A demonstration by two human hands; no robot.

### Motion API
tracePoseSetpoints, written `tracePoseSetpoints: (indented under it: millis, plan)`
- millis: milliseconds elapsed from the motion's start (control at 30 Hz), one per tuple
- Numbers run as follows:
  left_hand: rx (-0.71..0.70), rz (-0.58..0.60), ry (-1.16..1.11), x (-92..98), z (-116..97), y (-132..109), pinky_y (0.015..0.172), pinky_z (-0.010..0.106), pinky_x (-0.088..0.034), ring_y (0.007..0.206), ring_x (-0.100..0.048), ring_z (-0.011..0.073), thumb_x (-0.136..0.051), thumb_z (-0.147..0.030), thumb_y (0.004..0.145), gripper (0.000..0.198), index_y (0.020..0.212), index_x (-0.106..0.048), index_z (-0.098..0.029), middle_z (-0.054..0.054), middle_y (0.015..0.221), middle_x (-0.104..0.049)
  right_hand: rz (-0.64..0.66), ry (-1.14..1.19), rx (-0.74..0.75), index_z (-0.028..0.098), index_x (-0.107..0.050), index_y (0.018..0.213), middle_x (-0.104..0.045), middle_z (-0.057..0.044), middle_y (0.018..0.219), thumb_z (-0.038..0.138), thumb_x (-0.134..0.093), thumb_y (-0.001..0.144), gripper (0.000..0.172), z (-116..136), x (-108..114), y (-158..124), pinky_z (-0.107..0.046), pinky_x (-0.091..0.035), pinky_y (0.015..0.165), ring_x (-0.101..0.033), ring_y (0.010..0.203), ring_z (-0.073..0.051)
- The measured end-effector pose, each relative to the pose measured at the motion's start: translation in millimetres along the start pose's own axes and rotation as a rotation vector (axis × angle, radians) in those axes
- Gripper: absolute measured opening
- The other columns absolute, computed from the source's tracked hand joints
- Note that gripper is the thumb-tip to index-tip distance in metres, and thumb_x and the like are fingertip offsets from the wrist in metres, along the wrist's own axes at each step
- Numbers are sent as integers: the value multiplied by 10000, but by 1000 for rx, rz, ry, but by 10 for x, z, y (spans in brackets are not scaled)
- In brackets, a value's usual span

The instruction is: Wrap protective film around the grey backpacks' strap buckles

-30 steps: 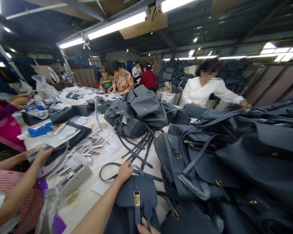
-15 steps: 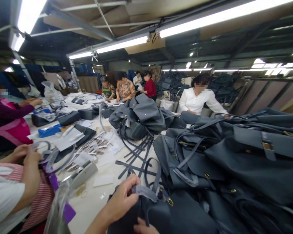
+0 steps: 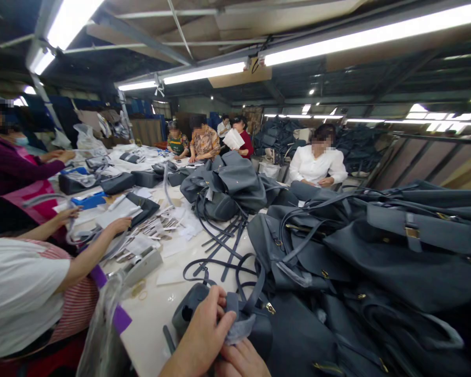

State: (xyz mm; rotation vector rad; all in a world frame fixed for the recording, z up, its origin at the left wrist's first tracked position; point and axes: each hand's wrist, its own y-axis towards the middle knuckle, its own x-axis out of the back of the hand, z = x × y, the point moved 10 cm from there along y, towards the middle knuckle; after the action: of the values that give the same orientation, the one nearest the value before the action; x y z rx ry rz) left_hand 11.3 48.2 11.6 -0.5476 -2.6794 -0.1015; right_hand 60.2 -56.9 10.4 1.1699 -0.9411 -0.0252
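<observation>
My left hand (image 3: 206, 335) is closed on a dark grey-blue bag (image 3: 259, 335) at the bottom of the view, its fingers pinching a strip of clear plastic wrap (image 3: 239, 330) on the bag's strap. My right hand (image 3: 245, 361) sits just below, thumb and fingers pressed against the same wrap; most of it is cut off by the frame edge. The bag's long straps (image 3: 235, 272) loop out over the table (image 3: 157, 314).
A big heap of grey-blue bags (image 3: 377, 262) fills the right. Another pile (image 3: 227, 183) lies mid-table among loose straps, papers and tags (image 3: 160, 225). A person's arm (image 3: 90, 256) reaches in at left, beside a tape dispenser (image 3: 141, 264). Several other people work at the far end.
The bag has been turned and pulled closer. My left hand moved down its strap and now pinches the plastic wrap with my right hand. The person at left stretched an arm out.
</observation>
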Motion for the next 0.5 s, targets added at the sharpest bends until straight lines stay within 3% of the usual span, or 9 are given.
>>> tracePoseSetpoints:
  millis: [67,133,200,267,367,433,500]
  plan:
    - [31,31,-85,-59,61,62,751,278,-436,743,-583,162,-559,-162,764,469,1222,-460,-179,25,919,-627,-24,-31,-4,212,-618,809,-757,-50,890,168,-341,984,330,27,48,64,-277,-583,743,-689,793,-174]
    - [43,0,-172,-67,118,133,708,264,-433,699,-569,157,-539,-118,726,586,1302,-433,-153,-6,808,-612,-8,-64,-55,213,-626,799,-763,-50,915,138,-375,957,306,18,78,109,-257,-586,682,-695,753,-176]
    - [2,-101,-198,19,123,169,686,262,-434,672,-547,157,-528,-120,734,547,1280,-500,-144,-16,742,-587,34,-98,-118,214,-652,837,-763,-61,968,132,-406,942,280,0,102,113,-229,-578,594,-697,685,-171]
    - [-109,-223,-152,164,35,131,722,276,-451,731,-559,169,-533,-167,794,429,1217,-601,-170,20,824,-615,33,-165,-174,220,-676,916,-751,-81,1016,141,-411,942,277,-21,172,72,-216,-575,569,-707,683,-176]
    - [-316,-275,-65,272,-175,-27,769,291,-468,850,-579,198,-497,-241,902,265,1041,-721,-217,65,919,-622,12,-301,-311,219,-672,1073,-711,-141,1072,237,-340,988,344,-130,264,-65,-223,-585,587,-724,757,-200]
    - [-403,-246,-25,253,-246,-142,749,284,-468,846,-575,198,-458,-256,941,290,951,-747,-230,69,878,-593,78,-341,-406,199,-643,1160,-709,-133,929,336,-273,1020,419,-228,188,-178,-206,-553,505,-705,652,-183]
    - [-422,-227,-6,213,-218,-236,700,268,-461,789,-561,182,-439,-264,959,315,930,-752,-238,58,837,-547,146,-284,-418,190,-642,1127,-669,-57,703,381,-260,1032,439,-242,38,-256,-198,-492,420,-647,507,-161]
